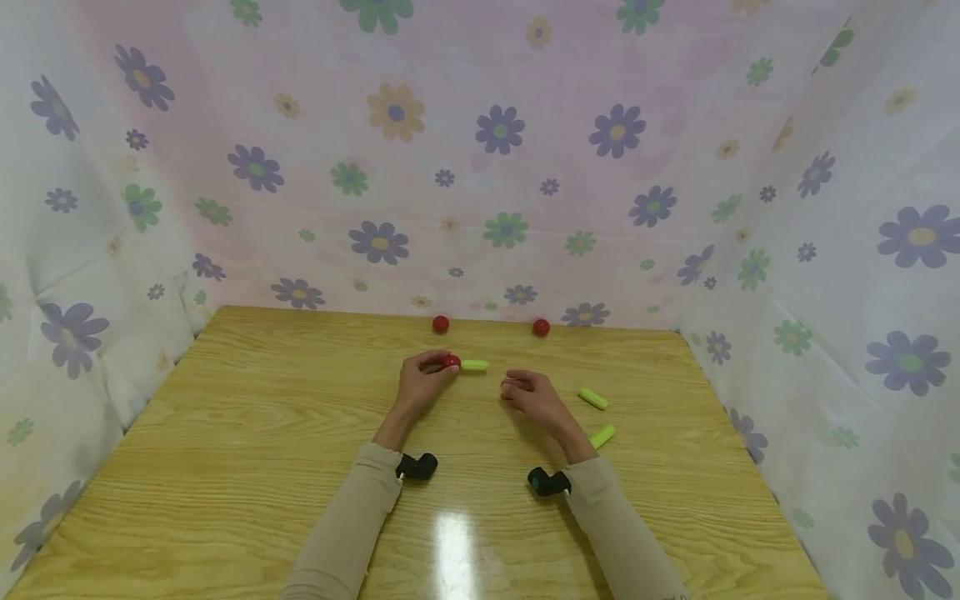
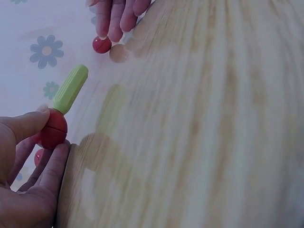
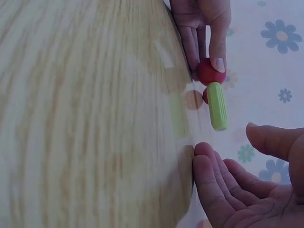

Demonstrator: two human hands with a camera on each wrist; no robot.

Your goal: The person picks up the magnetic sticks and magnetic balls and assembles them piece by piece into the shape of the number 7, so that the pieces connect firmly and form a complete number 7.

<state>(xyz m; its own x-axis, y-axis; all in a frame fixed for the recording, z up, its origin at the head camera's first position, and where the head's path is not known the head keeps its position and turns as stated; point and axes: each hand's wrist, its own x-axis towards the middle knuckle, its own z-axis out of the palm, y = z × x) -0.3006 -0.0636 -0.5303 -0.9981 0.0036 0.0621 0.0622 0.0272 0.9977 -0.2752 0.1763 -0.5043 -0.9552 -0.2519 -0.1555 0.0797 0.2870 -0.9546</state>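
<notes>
My left hand [image 1: 422, 383] pinches a red ball [image 2: 53, 130] with a line across it between thumb and fingers, low over the table. A light-green ribbed stick [image 3: 218, 107] juts out of the ball towards the right hand. To the right of the stick is my right hand [image 1: 534, 398], holding nothing. In the right wrist view its thumb stands well apart from the fingers [image 3: 206, 173], whose tips are at the tabletop.
Two more red balls, one at left [image 1: 440, 324] and one at right [image 1: 541, 327], sit near the table's back edge. Two loose green sticks, one farther [image 1: 592, 398] and one nearer [image 1: 603, 436], lie beside the right forearm. Flowered cloth [image 1: 450, 208] surrounds the wooden table [image 1: 262, 467].
</notes>
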